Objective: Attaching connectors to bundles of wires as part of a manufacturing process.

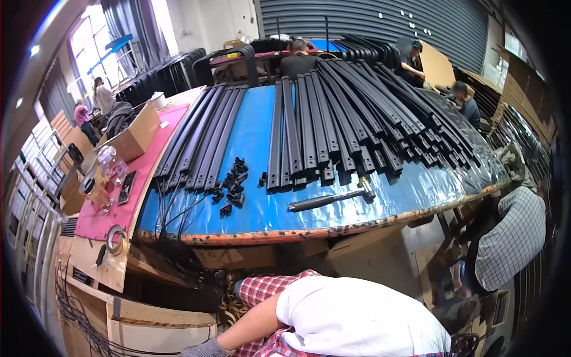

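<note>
A bare arm in a white short sleeve reaches from the lower right toward the lower left; it appears to be mine. At its end is my right hand in a grey knitted glove. The lower edge cuts this hand off, so its fingers and anything in them are hidden. Red checked cloth shows beside the arm. My left hand is out of sight. Beyond, a hammer lies on a blue film-covered table. Small black plastic parts are heaped left of it.
Long black metal bars are stacked across the table. A pink side bench carries a cardboard box, a clear jar and a tape roll. A person in a checked shirt bends at the right; others work farther back.
</note>
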Motion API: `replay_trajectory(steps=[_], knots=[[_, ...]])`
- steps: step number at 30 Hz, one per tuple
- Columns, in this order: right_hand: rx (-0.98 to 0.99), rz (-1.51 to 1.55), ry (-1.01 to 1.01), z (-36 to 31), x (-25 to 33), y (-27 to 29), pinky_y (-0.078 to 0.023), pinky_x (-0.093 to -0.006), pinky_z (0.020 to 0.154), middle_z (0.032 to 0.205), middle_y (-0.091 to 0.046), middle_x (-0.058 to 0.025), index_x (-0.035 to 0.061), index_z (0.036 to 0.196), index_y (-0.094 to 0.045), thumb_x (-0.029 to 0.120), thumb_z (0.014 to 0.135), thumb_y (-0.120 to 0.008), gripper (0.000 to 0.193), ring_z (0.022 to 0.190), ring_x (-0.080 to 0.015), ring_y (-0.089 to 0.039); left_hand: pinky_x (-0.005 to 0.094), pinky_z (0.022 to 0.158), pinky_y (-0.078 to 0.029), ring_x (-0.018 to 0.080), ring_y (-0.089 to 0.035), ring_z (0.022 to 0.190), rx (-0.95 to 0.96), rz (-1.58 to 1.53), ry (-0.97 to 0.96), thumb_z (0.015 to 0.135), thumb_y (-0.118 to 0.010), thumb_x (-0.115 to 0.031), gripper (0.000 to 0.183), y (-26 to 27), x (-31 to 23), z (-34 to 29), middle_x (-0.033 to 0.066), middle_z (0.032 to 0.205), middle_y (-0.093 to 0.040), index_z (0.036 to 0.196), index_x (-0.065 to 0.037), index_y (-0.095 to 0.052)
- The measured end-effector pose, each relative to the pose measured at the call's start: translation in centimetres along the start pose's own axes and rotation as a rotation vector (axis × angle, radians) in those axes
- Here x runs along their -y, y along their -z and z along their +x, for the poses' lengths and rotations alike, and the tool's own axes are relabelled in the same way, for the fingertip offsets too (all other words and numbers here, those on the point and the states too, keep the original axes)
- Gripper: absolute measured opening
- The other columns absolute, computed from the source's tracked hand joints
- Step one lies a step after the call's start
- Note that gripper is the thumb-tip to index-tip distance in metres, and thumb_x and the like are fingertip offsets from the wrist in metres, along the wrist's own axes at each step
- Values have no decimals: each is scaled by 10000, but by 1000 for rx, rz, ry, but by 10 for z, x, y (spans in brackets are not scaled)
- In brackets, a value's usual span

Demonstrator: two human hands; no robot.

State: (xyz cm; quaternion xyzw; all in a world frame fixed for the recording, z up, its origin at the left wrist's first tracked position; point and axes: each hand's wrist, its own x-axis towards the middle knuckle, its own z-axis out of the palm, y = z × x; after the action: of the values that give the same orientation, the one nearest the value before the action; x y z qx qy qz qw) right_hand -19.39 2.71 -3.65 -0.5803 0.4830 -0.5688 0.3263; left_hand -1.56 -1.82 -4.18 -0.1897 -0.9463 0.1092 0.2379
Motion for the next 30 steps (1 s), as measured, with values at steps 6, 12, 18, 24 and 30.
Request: replay_trajectory(steps=[6,12,18,24,30], knots=[[116,-2,-17,-19,-27,2,-376,-345,480,553,-530,-124,-5,617,-525,340,773,-579,383,503,-200,-461,389,691,-441,246,-523,674,300,-377,367,843,-480,-286,302,-58,-3,-34,150,812,-546,937,0,-505],[240,-432,186,-14,-49,-20,-402,-366,480,593,-554,-145,4,635,-553,277,744,-535,294,516,-263,-506,417,737,-466,274,-538,813,-86,-1157,166,835,-486,-319,348,-90,39,-101,146,889,-562,961,4,-521],[472,-346,376,-40,-30,-70,-372,-387,451,618,-539,-176,-1,586,-524,127,632,-533,136,505,-293,-481,175,384,-262,36,-283,433,-1042,-1494,1805,901,-417,-206,274,24,26,57,-55,514,-250,641,-144,-359],[48,-5,-198,-23,-10,28,-460,-311,601,780,-618,-130,63,800,-642,195,761,-583,150,682,-128,-580,202,421,-257,55,-291,445,-819,-1826,1446,870,-456,-132,168,17,39,66,-50,525,-338,853,-2,-562],[41,303,-110,32,45,37,-408,-260,655,867,-566,-80,1,777,-575,384,836,-497,395,746,-141,-509,172,425,-231,30,-306,470,-967,-1710,1451,863,-446,-102,191,34,49,60,-46,589,-387,970,19,-549]])
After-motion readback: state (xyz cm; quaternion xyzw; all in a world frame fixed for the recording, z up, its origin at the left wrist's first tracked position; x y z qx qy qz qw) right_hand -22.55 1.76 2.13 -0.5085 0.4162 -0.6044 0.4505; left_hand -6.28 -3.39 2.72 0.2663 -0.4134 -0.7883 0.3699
